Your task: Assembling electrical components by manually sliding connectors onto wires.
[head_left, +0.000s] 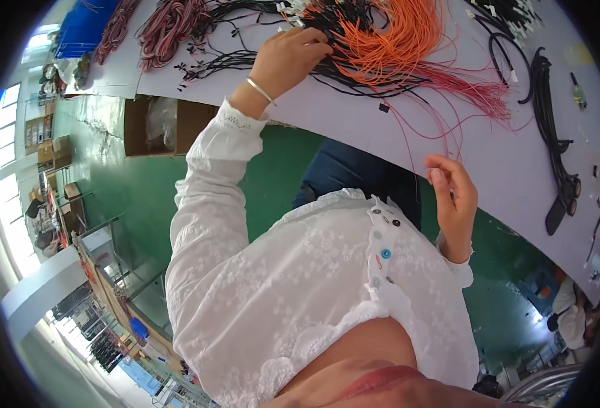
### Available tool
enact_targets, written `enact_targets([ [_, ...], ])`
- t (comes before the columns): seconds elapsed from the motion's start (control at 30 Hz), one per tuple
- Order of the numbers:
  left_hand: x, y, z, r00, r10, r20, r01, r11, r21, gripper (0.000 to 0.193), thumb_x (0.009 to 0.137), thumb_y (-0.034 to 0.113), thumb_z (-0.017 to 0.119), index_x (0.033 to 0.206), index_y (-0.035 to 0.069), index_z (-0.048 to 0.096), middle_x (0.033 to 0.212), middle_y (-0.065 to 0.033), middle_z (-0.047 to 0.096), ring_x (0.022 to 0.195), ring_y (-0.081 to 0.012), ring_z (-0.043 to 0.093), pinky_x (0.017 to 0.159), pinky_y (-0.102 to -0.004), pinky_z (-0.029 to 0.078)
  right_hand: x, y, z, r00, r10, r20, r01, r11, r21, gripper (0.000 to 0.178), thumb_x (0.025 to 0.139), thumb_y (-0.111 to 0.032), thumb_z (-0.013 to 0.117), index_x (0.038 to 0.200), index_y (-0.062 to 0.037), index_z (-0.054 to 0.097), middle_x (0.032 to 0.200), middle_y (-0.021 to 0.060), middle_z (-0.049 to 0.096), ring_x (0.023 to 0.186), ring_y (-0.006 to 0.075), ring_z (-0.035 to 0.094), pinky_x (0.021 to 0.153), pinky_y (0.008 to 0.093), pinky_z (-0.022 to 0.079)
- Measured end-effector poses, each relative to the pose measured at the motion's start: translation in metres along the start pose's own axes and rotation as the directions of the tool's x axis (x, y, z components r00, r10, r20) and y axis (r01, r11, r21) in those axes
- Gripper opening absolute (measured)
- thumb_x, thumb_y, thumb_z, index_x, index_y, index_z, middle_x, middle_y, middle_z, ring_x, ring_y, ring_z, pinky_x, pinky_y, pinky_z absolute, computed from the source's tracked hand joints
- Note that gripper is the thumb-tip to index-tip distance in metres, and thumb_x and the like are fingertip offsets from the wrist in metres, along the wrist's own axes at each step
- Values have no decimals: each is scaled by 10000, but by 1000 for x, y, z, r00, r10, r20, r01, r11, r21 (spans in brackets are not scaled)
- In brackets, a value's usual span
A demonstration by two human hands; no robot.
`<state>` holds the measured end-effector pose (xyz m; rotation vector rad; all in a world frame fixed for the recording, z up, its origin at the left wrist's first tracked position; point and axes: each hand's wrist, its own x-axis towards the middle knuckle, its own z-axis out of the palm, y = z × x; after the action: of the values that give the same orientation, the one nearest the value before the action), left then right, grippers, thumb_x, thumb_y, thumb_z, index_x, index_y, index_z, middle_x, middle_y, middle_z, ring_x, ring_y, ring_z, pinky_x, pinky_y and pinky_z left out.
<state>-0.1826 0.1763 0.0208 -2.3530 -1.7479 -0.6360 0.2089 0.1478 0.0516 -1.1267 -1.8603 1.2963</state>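
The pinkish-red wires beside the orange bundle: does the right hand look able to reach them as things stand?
Probably yes: between the right hand and the pinkish-red wires, only a few loose strands and bare tabletop appear.

The left hand (292, 62) reaches over black cables (330, 70) beside an orange wire bundle (398, 37) on the pale worktop (501, 166), while the right hand (456, 200), fingers curled, is near the worktop's edge.

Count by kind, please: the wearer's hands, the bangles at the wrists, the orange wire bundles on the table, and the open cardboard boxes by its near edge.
Hands: 2 (left hand, right hand)
Silvery bangle: 1
Orange wire bundle: 1
Open cardboard box: 1
Total: 5
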Motion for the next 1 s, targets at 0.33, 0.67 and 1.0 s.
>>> enact_targets([
  [0.33, -46, 99, -65, 988, 92, -124, -51, 953, 299, 285, 791, 99, 725, 1073, 140, 725, 988, 33, 680, 854, -157, 677, 720, -328, 545, 10, -20, 59, 879, 66, 473, -313, 827, 466, 355, 1103, -244, 492, 1295, 27, 617, 1168, 104, 703, 1121, 180, 658, 1018, 329, 486],
  [0.67, -170, 200, -41, 537, -717, 446, 720, 113, -684, 198, 988, 15, 631, 1165, 40, 718, 789, 23, 643, 627, -42, 508, 571, -229, 434, 55, 16, 144, 858, 240, 455, -483, 72, 873, 252, 1096, -277, 495, 1064, -61, 620, 912, 8, 618, 841, 139, 615, 886, 369, 545],
  [1.0, -356, 165, -21, 165, -369, 914, 892, -339, -298, 267, 1044, 182, 608, 1255, 70, 727, 803, 32, 658, 666, -66, 542, 582, -224, 428, 106, 35, 124, 887, 197, 419, -420, -36, 907, 265, 1082, -160, 521, 1206, 58, 608, 858, 21, 541, 677, 92, 450, 645, 259, 395],
])
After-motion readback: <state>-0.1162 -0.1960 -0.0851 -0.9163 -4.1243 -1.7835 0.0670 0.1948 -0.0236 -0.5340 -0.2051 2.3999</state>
